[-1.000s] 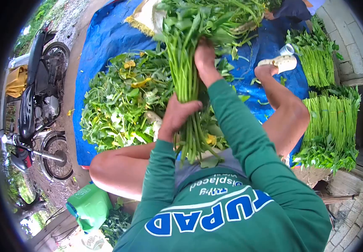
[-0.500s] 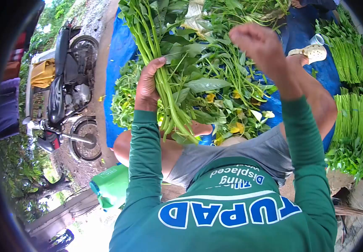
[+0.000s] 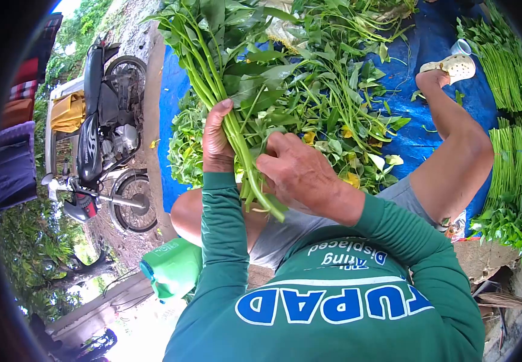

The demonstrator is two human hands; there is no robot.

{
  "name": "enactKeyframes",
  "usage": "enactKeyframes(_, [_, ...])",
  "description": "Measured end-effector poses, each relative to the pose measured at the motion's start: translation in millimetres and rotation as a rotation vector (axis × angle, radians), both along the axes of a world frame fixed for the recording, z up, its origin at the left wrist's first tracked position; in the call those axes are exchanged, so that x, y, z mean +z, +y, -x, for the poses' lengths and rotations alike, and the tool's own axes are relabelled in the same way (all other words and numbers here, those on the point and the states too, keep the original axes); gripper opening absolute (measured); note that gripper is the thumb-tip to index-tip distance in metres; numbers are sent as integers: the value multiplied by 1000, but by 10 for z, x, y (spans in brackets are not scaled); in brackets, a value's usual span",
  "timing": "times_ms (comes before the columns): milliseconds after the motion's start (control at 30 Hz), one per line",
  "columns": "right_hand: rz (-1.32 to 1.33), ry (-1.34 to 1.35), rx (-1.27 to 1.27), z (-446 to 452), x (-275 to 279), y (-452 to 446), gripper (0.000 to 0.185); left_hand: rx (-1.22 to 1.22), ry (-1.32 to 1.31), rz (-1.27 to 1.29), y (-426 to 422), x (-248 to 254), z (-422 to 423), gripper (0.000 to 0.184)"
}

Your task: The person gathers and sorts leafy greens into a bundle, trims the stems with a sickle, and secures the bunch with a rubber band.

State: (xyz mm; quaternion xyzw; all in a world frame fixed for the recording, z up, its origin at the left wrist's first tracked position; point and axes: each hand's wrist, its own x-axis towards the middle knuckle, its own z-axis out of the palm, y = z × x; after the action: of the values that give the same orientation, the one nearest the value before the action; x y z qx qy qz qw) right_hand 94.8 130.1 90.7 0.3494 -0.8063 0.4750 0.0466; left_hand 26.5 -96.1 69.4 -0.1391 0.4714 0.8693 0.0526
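A bunch of leafy green stems slants up to the left, its cut ends low over my lap. My left hand is wrapped round the lower stems, thumb on top. Beside it on the right, my right hand is closed against the bunch's lower side; whatever its fingertips pinch is hidden. Beyond my hands, loose leafy stems and a pile of leaves with some yellow ones lie on a blue tarp.
Tied green bundles stand at the right. A white cup is near my clog. At the left are a motorcycle and hanging cloths. A green container sits by my knee.
My left hand has carried the bunch left. My right hand let go, rose away to the right, then came down to the stems beside my left hand. The view has shifted.
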Motion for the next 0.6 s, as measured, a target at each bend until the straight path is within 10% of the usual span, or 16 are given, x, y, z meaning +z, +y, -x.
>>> enactKeyframes(367, [-126,-552,342,-172,70,626,18,176,-27,-8,-247,-23,132,31])
enactKeyframes(467, [-240,-336,160,-92,-483,918,15,218,-15,-25,-422,-85,132,30])
enactKeyframes(600, [109,-858,-82,111,-359,880,15,246,0,-58,-340,23,103,29])
